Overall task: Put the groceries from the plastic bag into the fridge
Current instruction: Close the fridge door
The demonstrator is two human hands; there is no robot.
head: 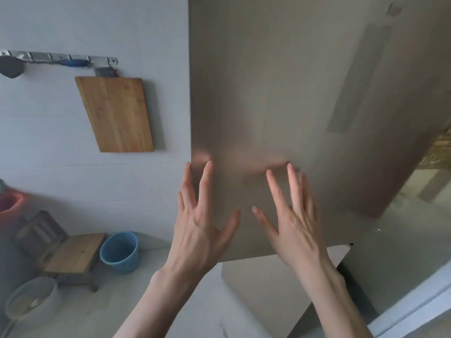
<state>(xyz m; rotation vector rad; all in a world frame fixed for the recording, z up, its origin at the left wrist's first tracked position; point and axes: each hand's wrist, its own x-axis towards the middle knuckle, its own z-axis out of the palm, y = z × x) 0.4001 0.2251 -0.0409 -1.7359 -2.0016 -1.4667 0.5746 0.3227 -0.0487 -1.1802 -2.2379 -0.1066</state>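
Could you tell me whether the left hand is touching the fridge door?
Touching: in the head view, the left hand has its straight fingertips meeting their own reflection on the fridge door.

Your way forward is blocked by the fridge door, a broad metal panel filling the middle and right of the view, with both hands spread right at its lower part. You have open wall to the left of its edge, broken only by the hanging cutting board and the hook rail above it. Lower left, the blue basket, wooden stool and white bowl crowd the floor.
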